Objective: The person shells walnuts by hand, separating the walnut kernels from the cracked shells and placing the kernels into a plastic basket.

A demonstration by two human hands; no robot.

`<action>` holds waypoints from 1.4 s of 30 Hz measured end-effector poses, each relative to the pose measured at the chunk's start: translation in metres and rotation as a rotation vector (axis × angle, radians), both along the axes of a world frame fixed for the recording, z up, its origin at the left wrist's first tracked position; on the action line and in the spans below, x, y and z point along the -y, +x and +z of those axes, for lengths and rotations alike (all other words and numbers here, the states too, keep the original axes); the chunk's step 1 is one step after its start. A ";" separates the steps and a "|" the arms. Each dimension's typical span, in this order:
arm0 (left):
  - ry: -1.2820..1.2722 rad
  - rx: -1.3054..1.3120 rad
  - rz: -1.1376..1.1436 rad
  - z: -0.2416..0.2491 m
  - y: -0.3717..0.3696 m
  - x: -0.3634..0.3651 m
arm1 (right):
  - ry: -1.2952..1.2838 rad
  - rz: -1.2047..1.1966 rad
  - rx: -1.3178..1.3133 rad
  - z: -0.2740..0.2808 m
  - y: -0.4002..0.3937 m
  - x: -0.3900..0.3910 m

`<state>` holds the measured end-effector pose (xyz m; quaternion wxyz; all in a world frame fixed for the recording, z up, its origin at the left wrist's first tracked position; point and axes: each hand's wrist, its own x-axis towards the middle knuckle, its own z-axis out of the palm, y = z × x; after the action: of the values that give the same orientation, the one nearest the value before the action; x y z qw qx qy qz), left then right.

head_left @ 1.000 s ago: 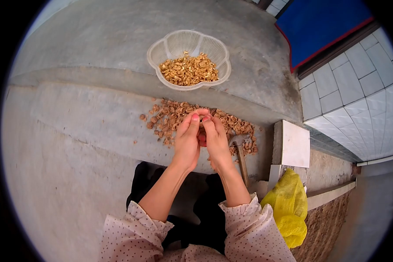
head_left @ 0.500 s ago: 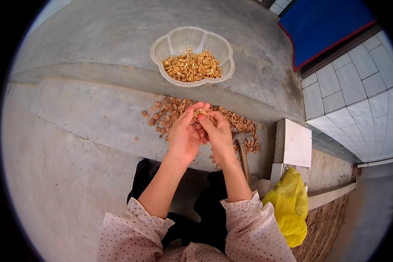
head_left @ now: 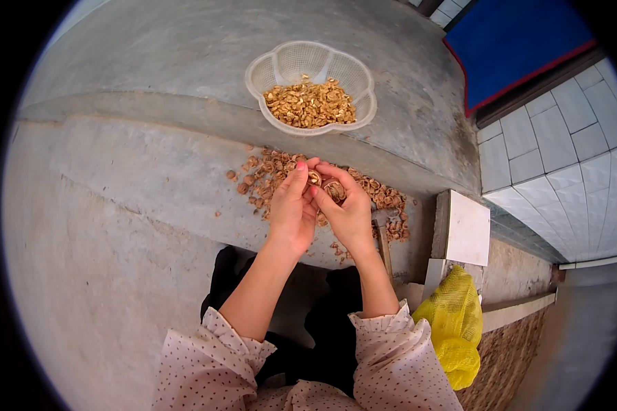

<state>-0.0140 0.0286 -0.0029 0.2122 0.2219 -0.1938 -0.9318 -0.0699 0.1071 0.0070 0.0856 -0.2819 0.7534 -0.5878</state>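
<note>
My left hand (head_left: 291, 214) is closed around a cracked walnut piece (head_left: 314, 178), its pale kernel showing inside the shell. Close beside it, my right hand (head_left: 350, 216) grips another walnut piece (head_left: 334, 190), brown shell outward, between thumb and fingers. Both hands meet above a heap of broken walnut shells (head_left: 384, 197) on the concrete step. Just right of my right hand lies a hammer (head_left: 382, 229) with a wooden handle, partly hidden by my forearm.
A white plastic basket (head_left: 368, 113) with walnut kernels (head_left: 312, 104) stands on the higher step beyond the shells. To the right are a white-faced block (head_left: 467, 227) and a yellow mesh bag (head_left: 454, 322). A blue curtain (head_left: 514, 44) hangs at the upper right.
The walnut has come apart between my hands: two pieces now show, one in each hand. My right hand's fingers have shifted around its piece. The view has moved slightly.
</note>
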 end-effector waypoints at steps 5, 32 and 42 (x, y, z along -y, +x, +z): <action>-0.025 0.025 -0.058 0.001 0.002 0.004 | 0.121 0.084 -0.258 0.003 -0.005 -0.004; -0.033 0.065 -0.217 0.007 0.003 -0.001 | 0.243 0.269 -0.177 0.023 -0.028 -0.031; -0.123 0.029 -0.265 0.006 0.002 0.000 | 0.196 0.264 0.017 0.019 -0.032 -0.035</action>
<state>-0.0120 0.0288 0.0027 0.0978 0.1944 -0.2812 -0.9347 -0.1021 0.1423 0.0256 0.1958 -0.3638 0.7627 -0.4976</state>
